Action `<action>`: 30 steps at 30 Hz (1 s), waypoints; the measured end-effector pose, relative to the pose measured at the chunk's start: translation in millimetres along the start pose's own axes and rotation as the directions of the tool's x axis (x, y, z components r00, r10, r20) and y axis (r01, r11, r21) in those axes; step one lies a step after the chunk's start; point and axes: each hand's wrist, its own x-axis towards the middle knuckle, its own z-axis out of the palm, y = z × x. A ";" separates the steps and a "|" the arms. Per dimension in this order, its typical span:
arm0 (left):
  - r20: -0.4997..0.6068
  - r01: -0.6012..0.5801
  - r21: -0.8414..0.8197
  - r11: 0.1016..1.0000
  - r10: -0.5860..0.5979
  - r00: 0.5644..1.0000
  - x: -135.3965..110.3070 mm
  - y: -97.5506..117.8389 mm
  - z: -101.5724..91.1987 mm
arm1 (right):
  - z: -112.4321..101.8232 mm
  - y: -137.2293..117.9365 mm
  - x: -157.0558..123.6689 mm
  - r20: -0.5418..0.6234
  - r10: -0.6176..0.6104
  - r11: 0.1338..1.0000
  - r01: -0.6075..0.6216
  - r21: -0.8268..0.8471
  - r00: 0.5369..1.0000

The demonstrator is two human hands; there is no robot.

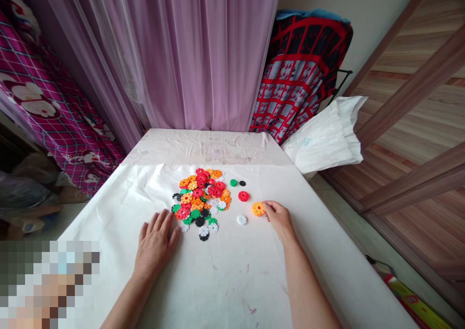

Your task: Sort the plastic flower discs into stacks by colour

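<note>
A loose pile of notched plastic discs point(198, 200) in red, orange, green, black and white lies mid-table. Flat on the cloth at its lower left rests my left hand point(155, 242), fingers stretched out and holding nothing. My right hand point(278, 217) pinches a stack of orange discs point(258, 209) at its right edge, at or just above the table; I cannot tell which. Between pile and right hand sit a red stack point(243, 196), a white stack point(241, 219), a green stack point(233, 183) and a small black stack point(242, 183).
A white cloth covers the table point(225, 280). Beyond its far edge hangs a purple curtain point(207, 53). A white bag point(327, 135) stands at the right edge, near a chair draped in red and black fabric point(290, 72). Wooden doors point(410, 125) rise at the right.
</note>
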 end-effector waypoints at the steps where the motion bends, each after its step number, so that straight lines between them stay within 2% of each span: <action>1: -0.001 0.000 0.003 1.000 0.000 1.000 -0.1 0.1 -0.3 | -0.9 2.6 1.9 0.004 -0.010 0.999 0.010 -0.037 1.000; 4: -0.002 -0.002 0.006 1.000 0.002 1.000 -0.3 0.5 -1.2 | -4.7 7.7 5.6 -0.031 -0.088 0.978 0.081 -0.191 0.996; 7: -0.001 0.000 0.000 1.000 0.000 1.000 -0.3 1.0 -1.5 | -7.0 5.3 2.3 -0.045 -0.230 0.912 0.199 -0.360 0.972; 10: -0.005 0.002 -0.012 1.000 -0.002 1.000 -0.2 1.1 -1.0 | -6.2 -0.9 -5.5 0.107 -0.386 0.807 0.392 -0.443 0.916; 13: -0.010 0.001 -0.018 1.000 -0.001 1.000 -0.1 0.6 -0.4 | -4.1 -5.2 -10.3 0.251 -0.422 0.717 0.490 -0.496 0.871; 17: 0.000 -0.002 -0.009 1.000 0.002 1.000 0.1 0.0 -0.6 | -3.4 -6.9 -8.7 0.310 -0.368 0.679 0.481 -0.554 0.877; 24: -0.007 0.003 -0.010 1.000 -0.003 1.000 0.3 -1.0 0.1 | -3.3 -7.7 -6.8 0.294 -0.336 0.673 0.446 -0.589 0.895; 30: 0.006 -0.005 -0.009 1.000 0.005 1.000 0.6 -0.7 -1.6 | 1.0 -10.6 -10.8 0.299 -0.337 0.619 0.449 -0.644 0.893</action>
